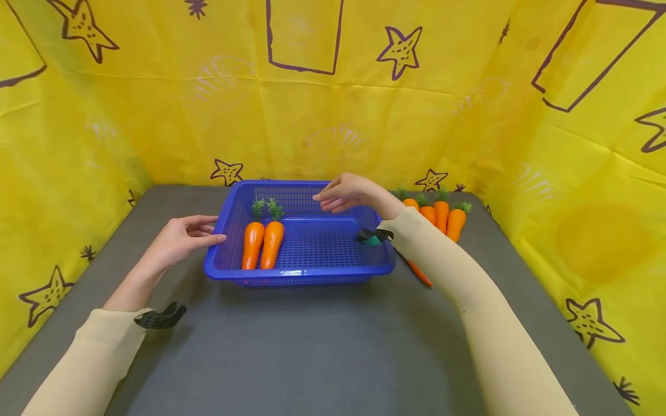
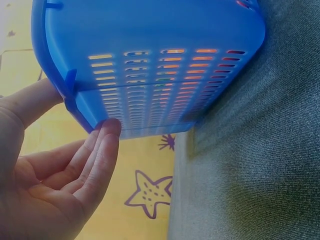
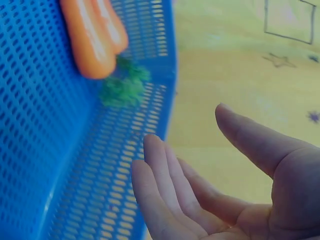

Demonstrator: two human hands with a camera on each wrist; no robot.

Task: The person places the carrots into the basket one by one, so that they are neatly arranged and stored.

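My left hand [image 1: 179,240] pinches the left end of the blue basket [image 1: 322,270], thumb over the rim and fingers against the outside. My right hand [image 1: 350,192] hangs above the basket's far side, thumb and fingers apart. Two carrots [image 1: 272,245] lie side by side in the basket, between my hands, their leafy tops pointing away from me. More carrots [image 1: 455,224] rest on the bench [image 1: 291,346] beyond my right forearm, which partly hides them; I count perhaps four.
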